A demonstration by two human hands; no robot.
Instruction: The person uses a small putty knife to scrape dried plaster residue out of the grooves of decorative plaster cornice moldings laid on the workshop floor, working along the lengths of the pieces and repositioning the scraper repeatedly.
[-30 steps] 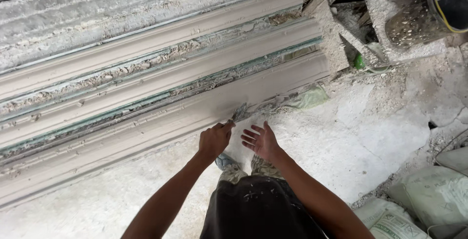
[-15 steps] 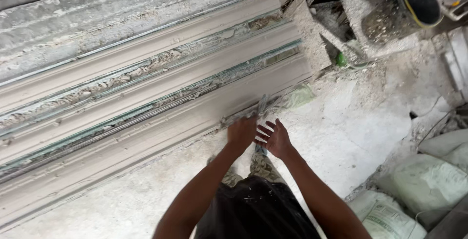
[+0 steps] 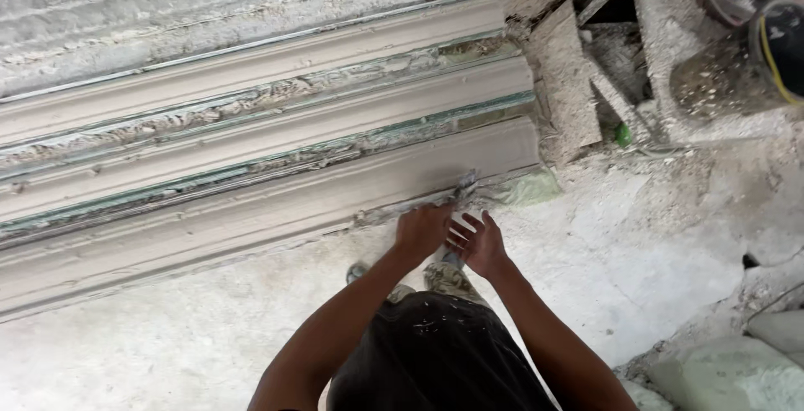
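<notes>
1. Both hands have shifted right along the long pale plaster cornice moulding (image 3: 276, 210) since half a second ago, now close to its end.
2. Left hand (image 3: 423, 231) fingers curled at the moulding's lower edge; whether they grip anything, cannot tell.
3. Right hand (image 3: 481, 246) just beside it, fingers spread apart, holding nothing.
4. Moulding lies on the dusty white floor (image 3: 636, 243).
5. Grey-green sacks (image 3: 737, 373) sit at lower right.

My left hand (image 3: 423, 228) and right hand (image 3: 480, 245) are dusted pale grey. At twelve o'clock the mouldings (image 3: 251, 160) are beige-grey, striped lengthwise with thin green lines and crusted white patches. The floor (image 3: 636, 243) is chalky white. My shorts (image 3: 435, 352) are black, flecked white. At two o'clock sits a black bucket (image 3: 783, 46) with a yellow rim. At four o'clock lie pale green sacks (image 3: 729, 377).
</notes>
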